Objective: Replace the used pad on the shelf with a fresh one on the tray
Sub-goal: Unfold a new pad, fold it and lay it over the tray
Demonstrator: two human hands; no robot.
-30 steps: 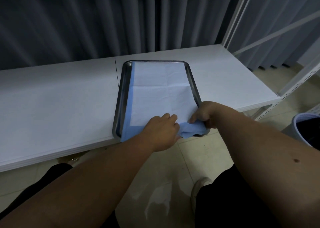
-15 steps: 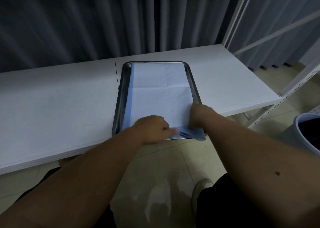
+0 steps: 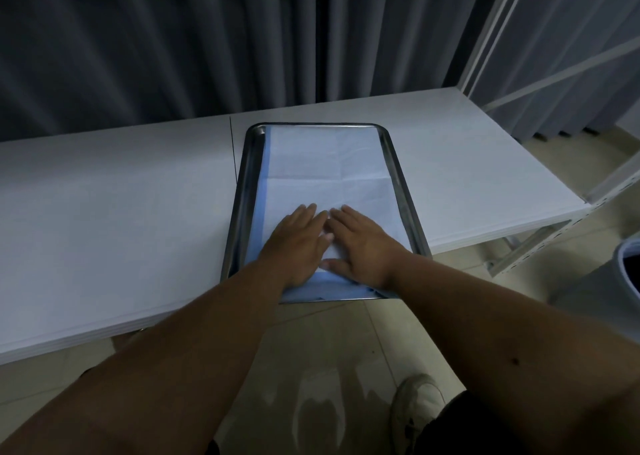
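A steel tray [image 3: 403,191] sits on the white shelf [image 3: 121,205], its near end at the shelf's front edge. A white pad with blue borders [image 3: 325,163] lies spread inside the tray, creased across the middle. My left hand [image 3: 298,243] and my right hand [image 3: 360,243] rest flat on the pad's near half, side by side, fingers stretched forward and nearly touching. Neither hand holds anything. The pad's near blue edge [image 3: 332,290] lies over the tray's front rim.
A grey curtain [image 3: 207,39] hangs behind the shelf. The white metal rack frame [image 3: 498,35] rises at the right. A pale bin [image 3: 627,271] stands on the tiled floor at the far right. My shoe [image 3: 415,406] shows below.
Both hands let go of the pad's near blue edge, which they had pinched and tucked, and now lie flat on the pad further into the tray.
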